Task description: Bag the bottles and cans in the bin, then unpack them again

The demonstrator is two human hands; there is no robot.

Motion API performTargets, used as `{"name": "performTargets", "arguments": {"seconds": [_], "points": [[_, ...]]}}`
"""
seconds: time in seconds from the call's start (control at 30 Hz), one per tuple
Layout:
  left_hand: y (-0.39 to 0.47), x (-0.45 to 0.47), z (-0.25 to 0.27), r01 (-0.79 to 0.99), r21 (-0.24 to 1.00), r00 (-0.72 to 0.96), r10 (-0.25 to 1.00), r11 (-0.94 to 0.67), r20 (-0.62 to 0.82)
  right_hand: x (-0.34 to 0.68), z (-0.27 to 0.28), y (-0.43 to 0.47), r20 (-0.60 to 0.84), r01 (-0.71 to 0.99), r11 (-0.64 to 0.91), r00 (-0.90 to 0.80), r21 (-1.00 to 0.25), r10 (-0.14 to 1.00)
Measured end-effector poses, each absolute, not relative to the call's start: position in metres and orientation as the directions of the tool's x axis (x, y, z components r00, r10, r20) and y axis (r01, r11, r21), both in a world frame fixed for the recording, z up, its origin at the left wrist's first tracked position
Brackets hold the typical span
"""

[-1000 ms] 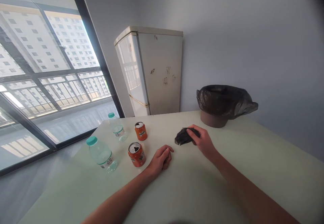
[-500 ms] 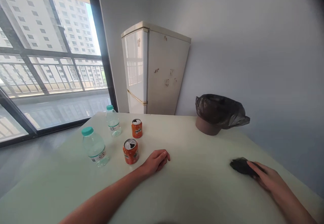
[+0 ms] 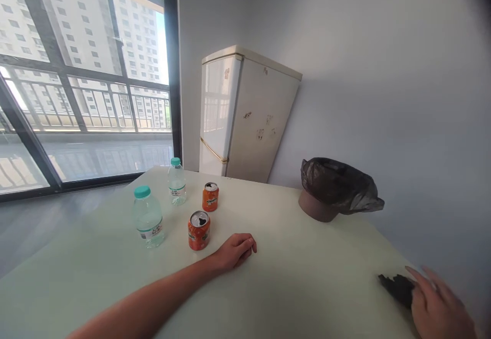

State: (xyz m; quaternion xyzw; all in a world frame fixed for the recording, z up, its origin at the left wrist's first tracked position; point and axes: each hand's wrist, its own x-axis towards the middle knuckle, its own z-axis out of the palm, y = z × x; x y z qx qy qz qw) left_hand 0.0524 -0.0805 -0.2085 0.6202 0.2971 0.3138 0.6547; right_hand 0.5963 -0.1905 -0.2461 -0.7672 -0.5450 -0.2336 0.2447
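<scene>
Plastic [image 3: 398,290], black and crumpled, just left of the spread-fingered right hand [image 3: 441,306]
Left hand [image 3: 235,251] rests curled closed on the table [image 3: 299,288], an orange can [image 3: 199,234] just left of it

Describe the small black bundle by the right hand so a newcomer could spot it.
On the pale table, find the brown bin, then look nearer and rightward. The crumpled black bundle is there, beside the right hand. Unlike the black bag over the bin, it is far smaller and bunched up.
</scene>
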Motion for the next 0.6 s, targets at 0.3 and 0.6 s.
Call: {"name": "performTargets", "arguments": {"seconds": [0.3, 0.6], "points": [[-0.08, 0.052, -0.215, -0.075, 0.997, 0.644, 0.764, 0.012, 0.04, 0.581, -0.259, -0.169, 0.202, 0.935, -0.286, 0.328, -0.21, 0.923], [-0.081, 0.044, -0.205, -0.156, 0.986, 0.736, 0.673, 0.06, 0.075, 0.545, -0.239, -0.174, 0.553, 0.968, -0.248, 0.221, -0.025, 0.804]]}}
